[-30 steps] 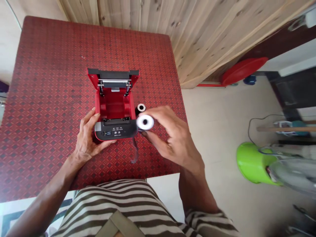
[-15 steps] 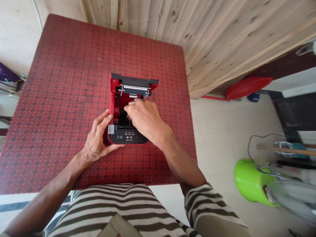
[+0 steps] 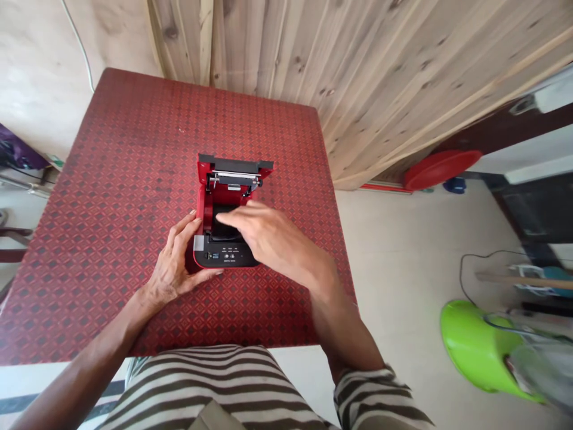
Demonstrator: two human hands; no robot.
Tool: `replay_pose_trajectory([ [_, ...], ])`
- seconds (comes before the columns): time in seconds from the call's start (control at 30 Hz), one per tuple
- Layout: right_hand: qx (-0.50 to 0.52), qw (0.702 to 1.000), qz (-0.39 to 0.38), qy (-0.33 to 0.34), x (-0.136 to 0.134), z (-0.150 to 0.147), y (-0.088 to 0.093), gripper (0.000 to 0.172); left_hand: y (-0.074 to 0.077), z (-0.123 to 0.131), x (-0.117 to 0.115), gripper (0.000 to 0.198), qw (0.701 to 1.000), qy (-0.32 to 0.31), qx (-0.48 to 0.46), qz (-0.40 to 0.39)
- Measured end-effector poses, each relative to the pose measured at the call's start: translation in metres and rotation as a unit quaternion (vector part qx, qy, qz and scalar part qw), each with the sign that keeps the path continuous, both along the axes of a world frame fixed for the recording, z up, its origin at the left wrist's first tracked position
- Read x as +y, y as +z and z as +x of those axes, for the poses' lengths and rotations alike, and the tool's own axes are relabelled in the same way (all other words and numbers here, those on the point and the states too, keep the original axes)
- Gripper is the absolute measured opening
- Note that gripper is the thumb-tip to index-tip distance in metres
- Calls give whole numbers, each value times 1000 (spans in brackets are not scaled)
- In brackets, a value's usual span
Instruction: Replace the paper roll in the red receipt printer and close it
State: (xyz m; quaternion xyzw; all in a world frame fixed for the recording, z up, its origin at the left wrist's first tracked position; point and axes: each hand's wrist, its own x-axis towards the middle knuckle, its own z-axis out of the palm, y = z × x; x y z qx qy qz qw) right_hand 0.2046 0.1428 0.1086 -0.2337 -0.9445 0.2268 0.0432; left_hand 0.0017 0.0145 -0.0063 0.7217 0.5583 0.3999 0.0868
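Observation:
A small red printer (image 3: 206,206) with a black front panel stands on the red patterned table (image 3: 134,179), its lid tilted open toward the back. A dark roll (image 3: 224,230) lies in its open bay. My left hand (image 3: 174,266) rests against the printer's left front corner, fingers stretched along its side. My right hand (image 3: 273,242) hovers over the bay and the front panel, fingers extended toward the roll; whether they touch it is unclear.
A wooden plank wall (image 3: 358,71) rises behind the table. On the floor to the right are a red basin (image 3: 441,167), a green plastic bucket (image 3: 474,349), a cable and tools. The table's right edge drops off just past the printer.
One second ago my right hand held a white-ended roll beside the printer. It moved over the open bay and set the roll in; now the hand is drawing back toward me.

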Motion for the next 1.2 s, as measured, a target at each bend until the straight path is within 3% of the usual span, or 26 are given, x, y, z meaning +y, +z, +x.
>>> replay_pose_trajectory([
  [0.07,52,998,-22,26,-7,11,0,33,8,-4,-2,104,1000,-6,-11,-20],
  [0.23,122,992,-10,6,-21,20,-15,25,43,-21,12,92,1000,1,-18,-13],
  [0.4,146,987,57,-25,-30,18,-22,19,82,-29,66,87,997,-4,17,78],
  [0.5,132,981,133,-59,-38,17,-23,21,93,-25,97,81,996,-27,59,68],
  [0.63,146,959,222,-93,-48,16,-32,25,92,-19,99,75,997,-57,52,10],
  [0.83,191,933,296,-76,-58,18,-39,18,69,-20,46,70,986,-144,83,15],
  [0.97,204,929,299,-74,-61,19,-41,14,54,-19,34,84,983,-150,103,40],
  [1.2,201,937,271,-96,-64,19,-53,18,50,-14,35,88,984,-129,116,49],
])
